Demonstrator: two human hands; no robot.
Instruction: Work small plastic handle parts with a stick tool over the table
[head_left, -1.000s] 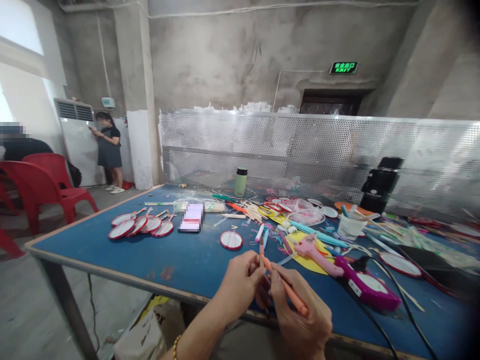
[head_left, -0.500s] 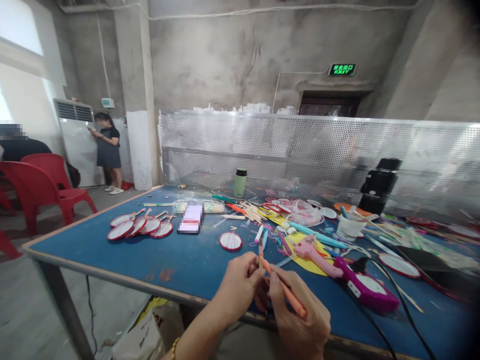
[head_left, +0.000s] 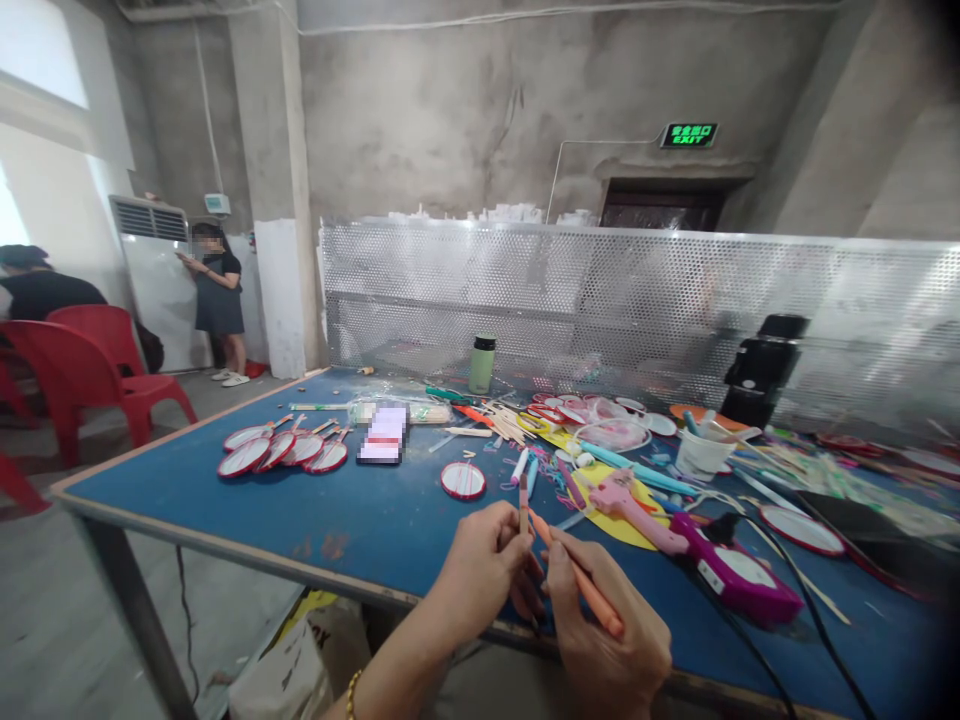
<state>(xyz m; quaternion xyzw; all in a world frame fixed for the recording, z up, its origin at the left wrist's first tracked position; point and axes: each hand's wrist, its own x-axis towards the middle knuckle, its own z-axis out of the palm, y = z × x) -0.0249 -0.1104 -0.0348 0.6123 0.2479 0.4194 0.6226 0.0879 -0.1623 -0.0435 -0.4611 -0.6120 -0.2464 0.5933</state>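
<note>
Above the table's near edge, my left hand (head_left: 484, 565) pinches a thin, flat brownish stick (head_left: 524, 508) with a darker tip, held upright. My right hand (head_left: 615, 620) is closed around a slim orange pen-shaped tool (head_left: 598, 600); its kind is unclear. The tool's narrow end points at the stick, close beside my left fingertips; whether they touch I cannot tell. Beyond my hands lies a round white disc with a red rim (head_left: 463, 481). Pink and blue pen-like sticks (head_left: 520, 466) rest just past the brownish stick.
Overlapping red-rimmed discs with handles (head_left: 274, 452) and a phone (head_left: 384, 436) lie left on the blue table (head_left: 247, 520). A pink and purple glue gun (head_left: 739, 580) with cables lies right, near a white cup (head_left: 703, 455) of tools. A green bottle (head_left: 483, 365) stands behind.
My right hand and the orange tool have shifted slightly right and down, its narrow end drawing a little away from the brownish stick. My left hand stays nearly still.
</note>
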